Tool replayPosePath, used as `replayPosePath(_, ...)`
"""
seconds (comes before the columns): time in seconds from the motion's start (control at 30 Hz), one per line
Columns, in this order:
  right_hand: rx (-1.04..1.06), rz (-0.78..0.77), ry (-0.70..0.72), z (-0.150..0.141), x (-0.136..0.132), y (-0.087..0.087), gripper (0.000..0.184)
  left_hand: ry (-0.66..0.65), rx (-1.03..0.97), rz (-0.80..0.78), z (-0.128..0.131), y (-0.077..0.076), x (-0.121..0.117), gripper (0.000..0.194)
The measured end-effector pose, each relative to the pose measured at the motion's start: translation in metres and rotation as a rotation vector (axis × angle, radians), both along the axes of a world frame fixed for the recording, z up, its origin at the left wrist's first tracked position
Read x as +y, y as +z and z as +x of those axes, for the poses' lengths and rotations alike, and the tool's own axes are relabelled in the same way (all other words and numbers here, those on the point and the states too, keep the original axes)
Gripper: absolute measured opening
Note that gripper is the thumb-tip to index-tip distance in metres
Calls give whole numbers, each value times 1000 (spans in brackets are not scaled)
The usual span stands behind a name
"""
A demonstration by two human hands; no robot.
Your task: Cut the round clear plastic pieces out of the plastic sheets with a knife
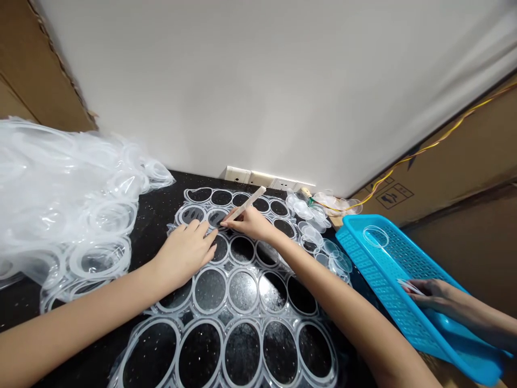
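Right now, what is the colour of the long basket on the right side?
The basket is bright blue, seen best in the head view.

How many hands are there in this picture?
3. The left hand lies on the clear plastic sheet; the right hand, just beside it, holds a pale stick; another person's hand is at the blue basket. No others show.

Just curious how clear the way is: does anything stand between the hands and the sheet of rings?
Nothing visible is in the way. The left hand lies on the sheet of rings; the right hand holds a pale stick, its lower end at the sheet.
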State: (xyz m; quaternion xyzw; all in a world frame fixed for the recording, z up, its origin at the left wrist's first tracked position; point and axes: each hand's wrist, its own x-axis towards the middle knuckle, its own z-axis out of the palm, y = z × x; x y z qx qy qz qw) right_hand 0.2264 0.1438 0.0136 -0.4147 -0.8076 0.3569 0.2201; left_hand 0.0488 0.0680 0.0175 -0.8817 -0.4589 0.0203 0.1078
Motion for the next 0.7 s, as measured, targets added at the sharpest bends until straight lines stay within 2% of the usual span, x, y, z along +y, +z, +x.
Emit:
replayPosePath(0.2,-18,115,31,0,-3,-2,12,-8,28,23,0,-3,0,35)
replayPosePath(0.33,-63,248,68,1,-10,-4,8,-43,46,24,-3,-4,1,35)
replayPosePath(0.53,-186,448,192,0,-17,-13,16,-69,76,19,-6,-3,4,29)
replayPosePath(0.7,-270,522,248,-2,-17,-12,19,-124,109,-15,-9,-2,5,27)
